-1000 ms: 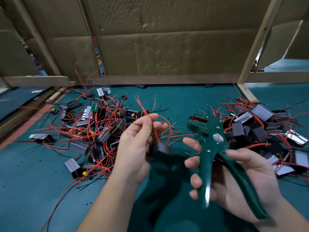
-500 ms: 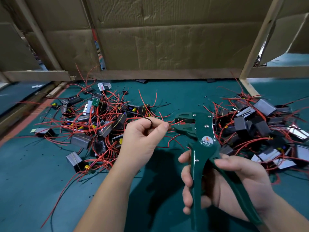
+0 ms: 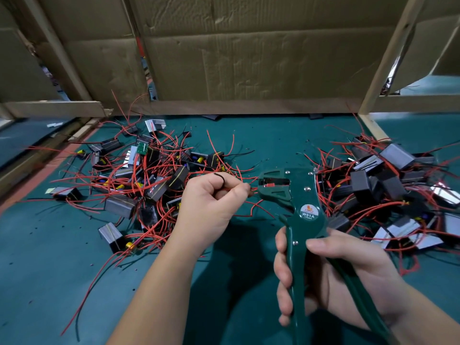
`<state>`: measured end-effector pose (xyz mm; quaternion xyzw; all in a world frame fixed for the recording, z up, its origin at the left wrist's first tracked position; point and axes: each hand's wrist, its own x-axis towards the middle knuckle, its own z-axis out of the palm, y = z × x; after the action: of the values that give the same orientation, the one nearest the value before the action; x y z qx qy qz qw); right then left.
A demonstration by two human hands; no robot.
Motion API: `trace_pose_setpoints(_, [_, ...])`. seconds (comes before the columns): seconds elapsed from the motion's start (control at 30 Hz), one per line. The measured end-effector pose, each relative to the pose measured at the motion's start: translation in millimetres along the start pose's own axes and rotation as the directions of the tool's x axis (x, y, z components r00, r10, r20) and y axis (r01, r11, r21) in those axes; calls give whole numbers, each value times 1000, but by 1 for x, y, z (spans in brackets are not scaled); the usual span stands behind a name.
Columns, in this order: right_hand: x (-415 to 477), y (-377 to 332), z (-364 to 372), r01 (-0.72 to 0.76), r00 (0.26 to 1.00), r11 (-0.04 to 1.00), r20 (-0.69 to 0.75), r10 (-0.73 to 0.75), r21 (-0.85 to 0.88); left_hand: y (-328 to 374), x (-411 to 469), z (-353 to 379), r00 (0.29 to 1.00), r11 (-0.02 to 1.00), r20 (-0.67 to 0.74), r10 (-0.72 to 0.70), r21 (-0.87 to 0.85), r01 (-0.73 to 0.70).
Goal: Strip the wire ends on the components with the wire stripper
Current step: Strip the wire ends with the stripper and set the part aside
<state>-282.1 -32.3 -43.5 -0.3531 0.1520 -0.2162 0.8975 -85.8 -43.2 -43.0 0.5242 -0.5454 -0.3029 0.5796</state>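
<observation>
My right hand [image 3: 331, 272] grips the handles of a dark green wire stripper [image 3: 298, 207], whose jaws point left. My left hand [image 3: 211, 202] is closed in a fist and pinches thin red wires [image 3: 252, 189], with their ends at the mouth of the stripper's jaws. A black wire loops over the left index finger. The component these wires belong to is hidden inside or under the left hand. A heap of black components with red wires [image 3: 139, 180] lies left of my hands, and a second heap [image 3: 388, 185] lies to the right.
The work surface is a green mat [image 3: 49, 270]. Cardboard walls [image 3: 249, 58] and wooden battens [image 3: 388, 56] close off the back. A wooden strip [image 3: 32, 160] borders the mat on the left. Loose red wires trail toward the near left.
The stripper has swung left and its jaws have met the wires. My left hand moved from holding a component upright to pinching the wires at the jaws.
</observation>
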Motion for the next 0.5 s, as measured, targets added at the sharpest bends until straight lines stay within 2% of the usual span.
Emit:
trace_pose_setpoints(0.23, [-1,-2,-3,-40,997,999,61,40,-8,0,2,-1,994,994,-54,-92,-70,88])
trace_pose_setpoints(0.37, [-1,-2,-5,-20,989,1000,148,17,20,-4,2,-2,994,990,-84,-72,-125,61])
trace_pose_setpoints(0.5, [0,0,-6,19,987,999,160,-23,28,1,0,-2,998,984,-58,-23,-177,12])
